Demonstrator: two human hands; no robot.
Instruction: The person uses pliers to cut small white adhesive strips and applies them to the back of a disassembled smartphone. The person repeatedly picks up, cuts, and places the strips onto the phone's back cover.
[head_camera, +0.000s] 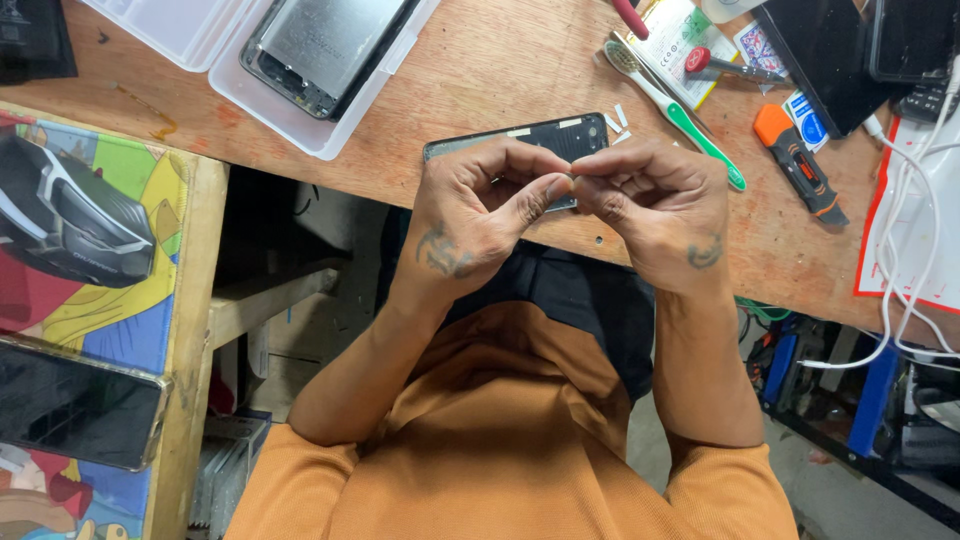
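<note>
Head view looks straight down on a wooden table (480, 70) whose near edge runs just under both hands, so the wrists and forearms hang past it over the lap. Bare wood lies open beyond the hands and to their left; tools crowd the room to the right. The left hand (478, 212) and right hand (655, 205) are curled nearly closed with fingertips meeting between them, pinching something too small to make out. Right beneath and behind the fingertips one dark phone frame (530, 140) lies flat on the table, partly hidden by the knuckles. A few small white strips (617, 120) sit just beyond the right hand. Further right lie one green-and-white toothbrush (675, 105) and one orange-handled tool (800, 165). Beyond the left hand one clear plastic tray (300, 125) holds one opened phone (325, 45). White cables (915, 230) trail at the far right.
</note>
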